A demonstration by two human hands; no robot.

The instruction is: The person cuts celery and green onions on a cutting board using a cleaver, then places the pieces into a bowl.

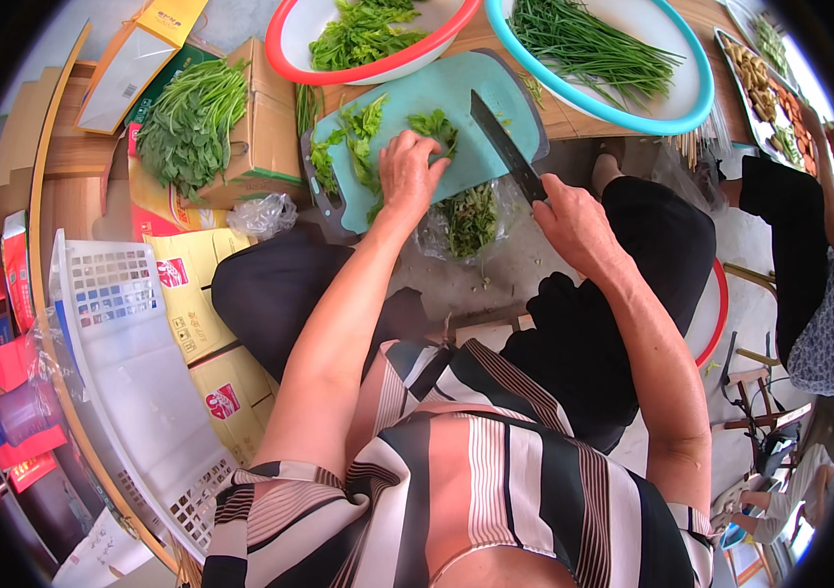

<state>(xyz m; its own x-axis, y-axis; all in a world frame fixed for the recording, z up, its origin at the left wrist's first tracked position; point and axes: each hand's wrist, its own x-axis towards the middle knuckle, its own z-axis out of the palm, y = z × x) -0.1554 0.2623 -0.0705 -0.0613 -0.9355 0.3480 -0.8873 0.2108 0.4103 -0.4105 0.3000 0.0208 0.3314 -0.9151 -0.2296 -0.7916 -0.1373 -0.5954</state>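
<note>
A teal cutting board (453, 88) with dark grey ends lies before me. My right hand (571, 220) grips the handle of a kitchen knife (505, 143), whose long dark blade reaches up and left across the board's right part. Over the board's middle, my left hand (411, 167) has bent fingers right beside a tuft of celery leaves (435, 128); its fingers partly hide what lies beneath, so a grip cannot be made out. More leafy celery pieces (362, 132) lie to its left. Below the board's near edge sits a clear plastic bag of green scraps (470, 220).
Behind the board stand a red-rimmed basin (380, 70) of greens and a blue-rimmed basin (696, 110) of chives. At left, leafy greens (193, 125) rest by a cardboard box (270, 132), above a white plastic basket (137, 397). Another person (791, 213) is at right by a food tray (762, 103).
</note>
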